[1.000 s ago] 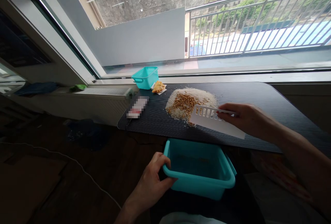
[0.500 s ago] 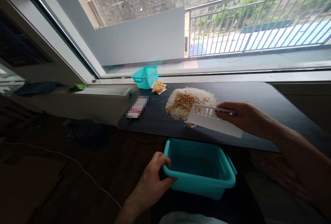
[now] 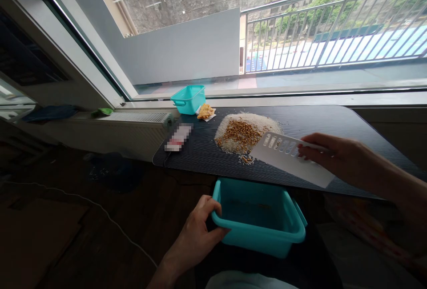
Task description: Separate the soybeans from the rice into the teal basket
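My right hand (image 3: pixel 333 158) is closed on a white slotted plastic scraper (image 3: pixel 293 160), held tilted just above the dark table (image 3: pixel 333 124), to the right of a heap of white rice with yellow beans on top (image 3: pixel 245 131). A small clump of grains (image 3: pixel 247 159) lies apart from the heap near the table's front edge. My left hand (image 3: pixel 198 231) grips the left rim of a teal plastic tub (image 3: pixel 260 220) held below the table edge; a few grains lie inside it.
A smaller teal tub (image 3: pixel 188 98) stands at the table's back left, with a yellow snack packet (image 3: pixel 205 111) beside it and a blurred pink-white item (image 3: pixel 178 138) nearer. A radiator (image 3: pixel 133 118) runs to the left. A white cable (image 3: pixel 100 211) crosses the dark floor.
My right hand has drawn the scraper to the right, away from the heap, leaving a small clump of grains near the table edge. My left hand and the tub stayed put.
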`<action>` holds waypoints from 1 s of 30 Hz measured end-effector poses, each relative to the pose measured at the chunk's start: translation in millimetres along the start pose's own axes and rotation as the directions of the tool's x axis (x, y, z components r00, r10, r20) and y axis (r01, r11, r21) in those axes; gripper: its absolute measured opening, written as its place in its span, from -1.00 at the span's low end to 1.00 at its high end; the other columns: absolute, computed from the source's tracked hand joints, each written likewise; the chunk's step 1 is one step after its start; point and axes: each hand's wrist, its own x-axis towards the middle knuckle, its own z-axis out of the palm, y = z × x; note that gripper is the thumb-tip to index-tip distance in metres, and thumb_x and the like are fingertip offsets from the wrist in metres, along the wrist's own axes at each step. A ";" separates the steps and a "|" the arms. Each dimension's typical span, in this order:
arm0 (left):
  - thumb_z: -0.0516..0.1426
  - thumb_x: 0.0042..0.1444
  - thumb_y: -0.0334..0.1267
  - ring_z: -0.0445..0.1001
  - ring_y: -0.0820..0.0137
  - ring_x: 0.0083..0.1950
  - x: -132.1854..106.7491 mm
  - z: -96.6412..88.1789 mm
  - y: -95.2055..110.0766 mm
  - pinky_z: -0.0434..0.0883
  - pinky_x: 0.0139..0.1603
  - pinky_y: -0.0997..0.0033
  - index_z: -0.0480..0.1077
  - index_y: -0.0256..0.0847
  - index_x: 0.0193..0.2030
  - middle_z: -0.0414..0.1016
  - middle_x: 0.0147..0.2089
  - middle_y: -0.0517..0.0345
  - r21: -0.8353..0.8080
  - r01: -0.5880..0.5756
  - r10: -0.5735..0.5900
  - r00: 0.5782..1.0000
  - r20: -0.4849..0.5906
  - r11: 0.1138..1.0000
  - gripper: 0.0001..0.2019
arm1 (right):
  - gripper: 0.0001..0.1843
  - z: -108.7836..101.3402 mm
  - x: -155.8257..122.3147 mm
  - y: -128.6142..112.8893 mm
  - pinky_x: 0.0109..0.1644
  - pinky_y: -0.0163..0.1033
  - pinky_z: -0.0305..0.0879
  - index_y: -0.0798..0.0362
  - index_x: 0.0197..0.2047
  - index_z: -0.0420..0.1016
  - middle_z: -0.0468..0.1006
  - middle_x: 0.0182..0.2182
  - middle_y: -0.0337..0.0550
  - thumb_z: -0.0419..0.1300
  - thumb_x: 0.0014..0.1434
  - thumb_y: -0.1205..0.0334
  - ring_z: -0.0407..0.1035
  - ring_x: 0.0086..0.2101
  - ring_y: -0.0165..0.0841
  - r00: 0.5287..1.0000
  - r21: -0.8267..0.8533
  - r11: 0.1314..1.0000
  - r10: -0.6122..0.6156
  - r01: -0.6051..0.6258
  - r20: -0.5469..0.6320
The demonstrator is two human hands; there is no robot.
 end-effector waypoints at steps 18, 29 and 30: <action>0.42 0.30 -0.27 0.60 0.15 0.02 3.9 7.9 2.4 0.60 0.10 0.26 0.46 -0.03 -0.15 0.58 0.03 0.14 0.019 -0.011 0.010 0.999 0.048 1.000 -0.79 | -0.60 48.6 -109.2 38.7 -0.23 -0.08 0.71 -0.26 0.09 0.89 0.95 0.05 0.01 0.23 0.76 -0.17 0.85 -0.18 -0.03 0.952 -0.241 0.926 -0.305 0.291 -0.018; 0.42 0.32 -0.24 0.60 0.16 -0.01 3.6 11.7 -1.6 0.58 0.02 0.29 0.46 -0.02 -0.15 0.56 0.01 0.16 0.023 -0.014 0.013 0.999 0.048 1.000 -0.80 | -0.02 72.4 -66.9 98.4 0.31 0.38 0.78 -0.08 0.68 0.73 0.90 0.37 0.32 0.49 0.39 -0.43 0.83 0.23 0.37 0.998 -0.381 0.923 0.060 -0.049 0.016; 0.42 0.33 -0.24 0.60 0.16 -0.01 3.9 11.5 -2.1 0.58 0.03 0.29 0.46 -0.02 -0.15 0.56 0.01 0.15 0.025 -0.014 0.013 0.999 0.049 1.000 -0.80 | -0.04 70.0 -65.9 94.7 0.26 0.34 0.80 -0.07 0.65 0.75 0.91 0.32 0.31 0.50 0.38 -0.41 0.85 0.18 0.35 0.997 -0.366 0.928 0.079 -0.066 0.019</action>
